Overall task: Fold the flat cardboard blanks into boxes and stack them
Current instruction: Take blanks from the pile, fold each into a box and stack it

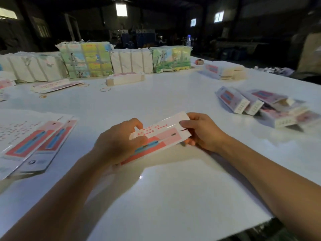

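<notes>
From the head camera, the work looks partly done, with plenty left. Both hands hold one pink-and-white cardboard blank just above the white bench, near the middle. The left hand grips the blank's near-left end, fingers curled over its upper edge; the right hand pinches its far-right end between thumb and curled fingers. The blank appears to be opening along a crease, its dotted white panel tilted up from the pink panel, but no end flaps look tucked yet, so I judge this box to be at an early fold.

To the right lies a loose heap of folded boxes, tumbled against each other, not neatly stacked. Farther back on the right sits another small group of boxes. At the near left, a fan of flat blanks waits unfolded. Along the far edge stand tied bundles of blanks, and a few rubber bands lie loose near them.
</notes>
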Demonstrator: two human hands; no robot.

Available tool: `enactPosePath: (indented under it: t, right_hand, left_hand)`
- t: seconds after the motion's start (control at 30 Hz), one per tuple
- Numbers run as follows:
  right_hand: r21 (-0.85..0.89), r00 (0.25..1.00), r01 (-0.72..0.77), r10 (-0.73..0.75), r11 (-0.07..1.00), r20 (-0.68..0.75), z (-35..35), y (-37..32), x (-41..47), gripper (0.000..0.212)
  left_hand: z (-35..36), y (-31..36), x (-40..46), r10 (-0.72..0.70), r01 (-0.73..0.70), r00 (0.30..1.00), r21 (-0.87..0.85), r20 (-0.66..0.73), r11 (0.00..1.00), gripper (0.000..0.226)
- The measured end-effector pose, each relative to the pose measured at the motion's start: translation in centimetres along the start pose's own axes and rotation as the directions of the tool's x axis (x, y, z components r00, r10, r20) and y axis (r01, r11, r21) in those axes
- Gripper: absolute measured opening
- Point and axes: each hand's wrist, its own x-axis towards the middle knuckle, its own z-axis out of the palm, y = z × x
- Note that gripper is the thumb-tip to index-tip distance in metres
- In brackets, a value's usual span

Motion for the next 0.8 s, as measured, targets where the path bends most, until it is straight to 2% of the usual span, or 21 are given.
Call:
enactPosePath:
  t: [0.1,0.17,0.3,0.37,0.43,0.53,0.67,0.73,0.77,0.8]
  right_hand:
    - [-0.026,0.998,0.054,-0.053,0.998,0.042,0.6,0.0,-0.2,0.012]
    - [-0.037,0.995,0.07,-0.067,0.997,0.075,1.0,0.1,-0.4,0.012]
    - [0.016,0.993,-0.017,0.015,1.0,0.121,1.2,-0.4,-0.8,0.018]
    - [-0.021,0.99,-0.047,0.049,0.999,0.131,1.2,-0.5,-1.0,0.021]
    - [-0.096,0.994,-0.013,0.024,0.995,0.109,1.2,-0.5,-1.1,0.023]
    - [-0.166,0.996,0.033,-0.018,0.986,0.089,1.1,-0.3,-1.2,0.024]
    - [-0.119,0.995,-0.005,0.016,0.993,0.094,1.1,0.0,-1.7,0.02]
    - [-0.041,0.999,-0.032,0.032,0.999,0.004,1.3,0.0,-1.7,0.008]
    - [-0.01,0.996,-0.019,0.018,1.0,-0.092,1.2,-0.1,-1.6,0.003]
    - [-0.029,0.978,0.026,-0.031,0.999,-0.207,1.0,-0.1,-1.6,0.007]
  left_hand:
    - [1.0,0.9,-0.5,0.124,-0.114,0.991,0.162,-0.051,0.98,0.088]
    - [1.4,1.5,-0.5,0.171,-0.152,0.984,0.248,-0.055,0.957,0.105]
    - [1.4,1.6,-0.8,0.197,-0.166,0.97,0.206,-0.139,0.964,0.089]
    - [1.4,1.6,-1.0,0.245,-0.2,0.954,0.245,-0.171,0.949,0.082]
    - [1.6,1.8,-1.2,0.271,-0.21,0.94,0.275,-0.207,0.938,0.074]
    - [1.3,2.2,-1.2,0.203,-0.142,0.944,0.236,-0.26,0.961,0.061]
    - [1.0,2.4,-1.1,0.111,-0.072,0.978,0.22,-0.174,0.973,0.058]
    - [0.7,2.2,-1.0,0.051,-0.027,0.988,0.16,-0.146,0.987,0.058]
    - [0.4,1.9,-1.0,0.022,-0.005,0.991,0.129,-0.132,0.992,0.058]
    - [0.2,1.5,-1.1,-0.001,0.013,0.993,0.1,-0.116,0.995,0.059]
